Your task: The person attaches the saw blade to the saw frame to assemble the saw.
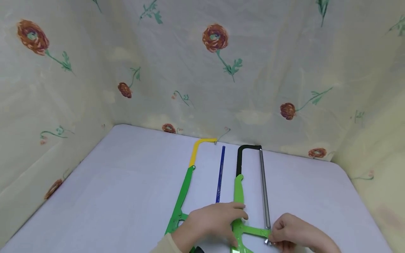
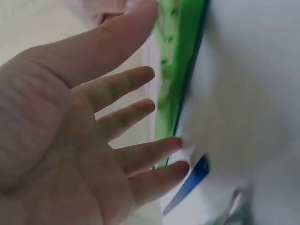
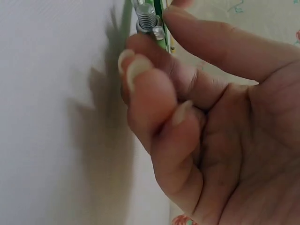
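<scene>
The left hand [image 1: 215,219] arches over the handle end of the lime-and-black saw frame [image 1: 238,189], fingers spread and nearly straight, lightly touching it rather than gripping. The right hand [image 1: 295,232] has its fingers curled in, thumb and forefinger pinching the small metal wing nut [image 1: 268,241] at the end of the lime-and-black saw frame's cross-arm. That frame lies flat on the white table [image 1: 126,196], the flowered cloth [image 1: 177,63] rising beyond its black tip.

Along its right side a grey blade [image 1: 265,189] spans from the black tip to the cross-arm, so this saw looks nearly whole; the wing nut seems to be the part in hand, though whether it is tight cannot be told. Left of the lime-and-black saw frame lies a loose blue blade [image 1: 220,174], its near end hidden by the left hand, and farther left the yellow-and-green saw frame [image 1: 182,191], with no blade seen across it, so fitting that one appears not yet done. No container shows in any view
</scene>
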Available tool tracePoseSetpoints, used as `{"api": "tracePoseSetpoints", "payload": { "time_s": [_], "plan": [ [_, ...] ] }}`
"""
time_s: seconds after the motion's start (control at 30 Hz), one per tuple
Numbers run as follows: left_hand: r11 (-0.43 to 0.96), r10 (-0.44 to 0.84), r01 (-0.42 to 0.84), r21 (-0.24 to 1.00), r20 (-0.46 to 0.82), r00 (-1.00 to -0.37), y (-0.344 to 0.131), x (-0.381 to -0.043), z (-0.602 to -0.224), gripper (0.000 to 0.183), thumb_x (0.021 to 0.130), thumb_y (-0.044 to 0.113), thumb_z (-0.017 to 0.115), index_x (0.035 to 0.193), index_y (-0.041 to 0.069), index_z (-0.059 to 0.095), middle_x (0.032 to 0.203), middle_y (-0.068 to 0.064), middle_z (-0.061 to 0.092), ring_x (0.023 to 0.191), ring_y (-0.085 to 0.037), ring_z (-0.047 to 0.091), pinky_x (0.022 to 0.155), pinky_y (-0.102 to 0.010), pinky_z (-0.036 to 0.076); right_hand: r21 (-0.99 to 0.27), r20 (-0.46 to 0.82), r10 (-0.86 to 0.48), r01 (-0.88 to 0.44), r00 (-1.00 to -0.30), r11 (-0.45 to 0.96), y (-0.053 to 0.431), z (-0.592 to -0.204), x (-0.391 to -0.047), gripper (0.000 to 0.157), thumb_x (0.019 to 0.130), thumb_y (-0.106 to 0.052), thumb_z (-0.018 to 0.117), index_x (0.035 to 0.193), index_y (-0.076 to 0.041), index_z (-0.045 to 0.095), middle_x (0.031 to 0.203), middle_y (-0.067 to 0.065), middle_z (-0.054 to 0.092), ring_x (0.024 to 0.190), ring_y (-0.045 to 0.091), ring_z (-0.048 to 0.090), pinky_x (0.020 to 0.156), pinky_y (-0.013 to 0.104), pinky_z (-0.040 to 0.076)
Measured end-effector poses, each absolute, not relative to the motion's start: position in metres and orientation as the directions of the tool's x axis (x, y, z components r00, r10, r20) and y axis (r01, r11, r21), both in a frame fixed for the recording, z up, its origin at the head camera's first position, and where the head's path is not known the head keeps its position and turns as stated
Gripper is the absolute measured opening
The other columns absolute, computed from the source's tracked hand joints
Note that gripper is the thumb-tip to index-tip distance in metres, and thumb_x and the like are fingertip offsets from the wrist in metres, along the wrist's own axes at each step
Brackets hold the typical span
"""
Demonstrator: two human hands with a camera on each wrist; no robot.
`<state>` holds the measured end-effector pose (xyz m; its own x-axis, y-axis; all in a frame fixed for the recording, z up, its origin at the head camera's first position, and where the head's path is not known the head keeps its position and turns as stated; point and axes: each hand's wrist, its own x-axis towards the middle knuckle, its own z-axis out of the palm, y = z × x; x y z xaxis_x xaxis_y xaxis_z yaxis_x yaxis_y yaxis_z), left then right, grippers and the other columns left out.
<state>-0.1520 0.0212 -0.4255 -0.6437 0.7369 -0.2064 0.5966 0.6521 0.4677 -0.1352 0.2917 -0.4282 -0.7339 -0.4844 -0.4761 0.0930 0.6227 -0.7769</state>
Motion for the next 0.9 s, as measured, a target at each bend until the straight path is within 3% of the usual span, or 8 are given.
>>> {"api": "tracePoseSetpoints", "payload": {
  "time_s": [0.17, 0.33, 0.47, 0.6, 0.73, 0.9],
  "plan": [
    [0.681, 0.678, 0.54, 0.495, -0.149, -0.72, 0.003, -0.163, -0.412, 0.055, 0.081, 0.044, 0.079, 0.132, 0.033, 0.061, 0.146, 0.016, 0.05, 0.128, -0.004, 0.053, 0.102, -0.029, 0.05, -0.7, -0.492, -0.342, 0.131, -0.801, 0.702, 0.288, -0.419, -0.14, 0.032, 0.092, -0.023, 0.065, 0.077, 0.006, 0.066, 0.06, -0.002, 0.058, 0.055, 0.01, 0.05, 0.052, 0.023, 0.043],
    [0.736, 0.583, 0.446, 0.51, -0.142, -0.8, -0.02, -0.172, -0.4, 0.044, 0.084, 0.041, 0.078, 0.125, 0.028, 0.067, 0.128, 0.012, 0.063, 0.11, -0.006, 0.059, 0.091, -0.029, 0.053, -0.659, -0.467, -0.221, 0.171, -0.856, 0.732, 0.279, -0.412, -0.146, 0.025, 0.094, -0.026, 0.064, 0.092, -0.002, 0.068, 0.068, 0.001, 0.06, 0.065, 0.015, 0.054, 0.059, 0.029, 0.048],
    [0.803, 0.5, 0.388, 0.453, -0.157, -0.852, -0.037, -0.174, -0.401, 0.045, 0.082, 0.041, 0.08, 0.123, 0.025, 0.068, 0.125, 0.007, 0.064, 0.105, -0.009, 0.059, 0.089, -0.034, 0.055, -0.677, -0.434, -0.214, 0.16, -0.875, 0.718, 0.264, -0.408, -0.145, 0.026, 0.094, -0.027, 0.065, 0.098, -0.002, 0.069, 0.071, 0.002, 0.062, 0.068, 0.017, 0.058, 0.062, 0.031, 0.051],
    [0.863, 0.434, 0.362, 0.354, -0.152, -0.888, -0.053, -0.173, -0.406, 0.055, 0.079, 0.046, 0.081, 0.127, 0.026, 0.065, 0.14, 0.003, 0.055, 0.12, -0.018, 0.058, 0.091, -0.041, 0.055, -0.708, -0.388, -0.259, 0.107, -0.884, 0.698, 0.248, -0.405, -0.143, 0.026, 0.093, -0.026, 0.066, 0.098, 0.0, 0.07, 0.07, 0.003, 0.062, 0.067, 0.017, 0.059, 0.06, 0.03, 0.052],
    [0.875, 0.398, 0.318, 0.366, -0.17, -0.901, -0.062, -0.175, -0.408, 0.063, 0.078, 0.046, 0.082, 0.133, 0.023, 0.06, 0.154, -0.003, 0.044, 0.138, -0.027, 0.047, 0.104, -0.05, 0.049, -0.698, -0.352, -0.237, 0.085, -0.906, 0.711, 0.236, -0.404, -0.14, 0.024, 0.092, -0.024, 0.068, 0.097, -0.001, 0.071, 0.07, 0.004, 0.062, 0.065, 0.017, 0.059, 0.059, 0.03, 0.051],
    [0.867, 0.391, 0.29, 0.406, -0.19, -0.901, -0.072, -0.176, -0.412, 0.065, 0.077, 0.043, 0.083, 0.134, 0.021, 0.06, 0.154, -0.005, 0.043, 0.141, -0.028, 0.043, 0.107, -0.053, 0.045, -0.665, -0.305, -0.209, 0.051, -0.929, 0.745, 0.22, -0.402, -0.136, 0.02, 0.089, -0.024, 0.07, 0.094, -0.005, 0.071, 0.071, 0.004, 0.063, 0.063, 0.017, 0.057, 0.056, 0.03, 0.049]
  ]
}}
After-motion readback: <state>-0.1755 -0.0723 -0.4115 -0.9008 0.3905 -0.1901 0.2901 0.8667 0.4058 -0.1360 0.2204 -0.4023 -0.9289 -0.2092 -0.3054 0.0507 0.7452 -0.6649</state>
